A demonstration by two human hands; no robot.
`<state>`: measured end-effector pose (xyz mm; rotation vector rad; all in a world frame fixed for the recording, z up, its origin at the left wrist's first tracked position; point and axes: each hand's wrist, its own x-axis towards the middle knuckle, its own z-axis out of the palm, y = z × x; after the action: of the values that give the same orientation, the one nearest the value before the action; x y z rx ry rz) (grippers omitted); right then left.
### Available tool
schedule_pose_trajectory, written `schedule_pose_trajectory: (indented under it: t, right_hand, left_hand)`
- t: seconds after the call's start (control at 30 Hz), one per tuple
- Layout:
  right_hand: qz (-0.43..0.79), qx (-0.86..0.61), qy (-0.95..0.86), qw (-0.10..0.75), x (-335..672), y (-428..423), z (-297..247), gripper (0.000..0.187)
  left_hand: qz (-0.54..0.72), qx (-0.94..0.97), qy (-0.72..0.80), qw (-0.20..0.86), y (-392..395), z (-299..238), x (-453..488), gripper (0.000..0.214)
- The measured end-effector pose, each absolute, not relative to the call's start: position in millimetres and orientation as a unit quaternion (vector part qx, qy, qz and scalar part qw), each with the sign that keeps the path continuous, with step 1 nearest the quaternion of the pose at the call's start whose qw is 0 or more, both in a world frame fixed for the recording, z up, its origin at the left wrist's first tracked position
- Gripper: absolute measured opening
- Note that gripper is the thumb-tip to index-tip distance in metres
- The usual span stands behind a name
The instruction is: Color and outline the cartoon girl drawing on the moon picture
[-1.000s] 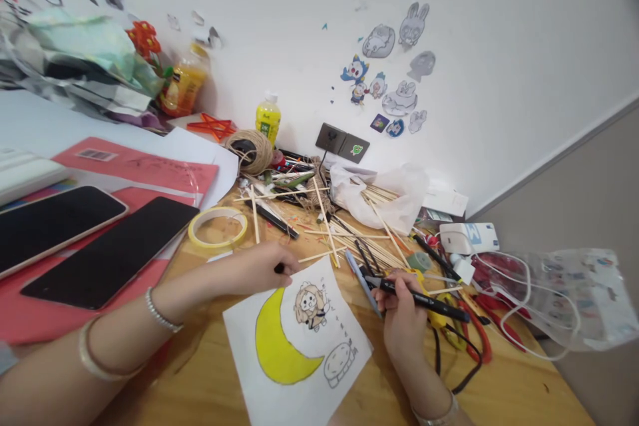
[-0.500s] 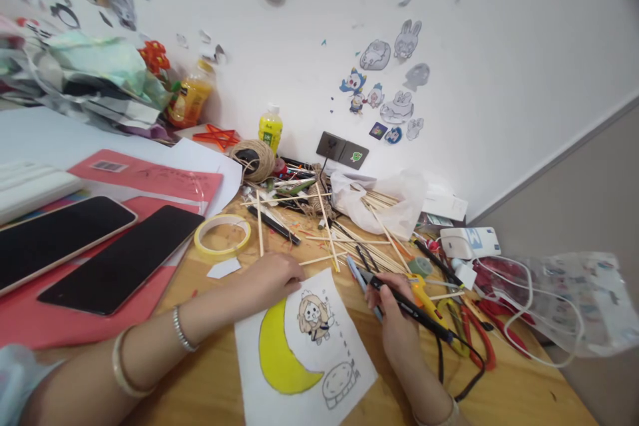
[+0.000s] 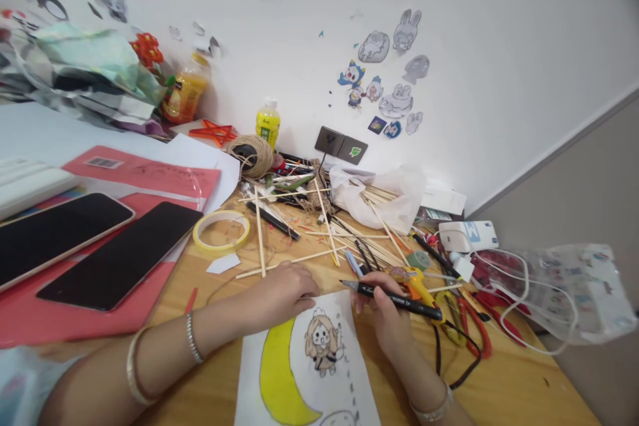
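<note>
A white sheet of paper lies in front of me with a yellow crescent moon, a long-haired cartoon figure, a column of small writing and part of a rounded outline at the bottom. My left hand presses its upper left edge, fingers curled and fingertips at the paper. In my right hand is a black marker pen, its dark pointed tip aimed left above the sheet's top right corner. A light blue pen-like stick shows behind the right fingers; whether it is touched is hidden.
Several thin wooden sticks lie beyond the hands. Yellow tape and two phones are on the left. A yellow glue gun, red-handled pliers and a white cable sit right. Drink bottles stand behind.
The paper has slid toward me and slightly right, along with my left hand. The marker in my right hand has tipped flatter, its tip now lower and further left.
</note>
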<state>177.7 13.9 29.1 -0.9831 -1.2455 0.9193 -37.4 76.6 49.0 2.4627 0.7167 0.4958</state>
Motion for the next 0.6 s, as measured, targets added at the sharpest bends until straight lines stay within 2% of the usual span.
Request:
schedule_pose_trajectory:
  t: [0.23,0.4,0.6]
  right_hand:
    - [0.373,-0.45,-0.57,0.577,176.4,9.6,27.6,0.019]
    - [0.384,-0.459,-0.548,0.585,179.3,11.6,22.8,0.013]
    - [0.376,-0.451,-0.543,0.6,177.8,14.2,24.6,0.015]
  left_hand:
    - [0.167,0.904,0.306,0.247,78.1,46.9,-38.0,0.013]
    - [0.167,0.904,0.318,0.231,78.5,46.1,-39.7,0.017]
    - [0.151,0.883,0.341,0.284,77.9,48.2,-40.3,0.019]
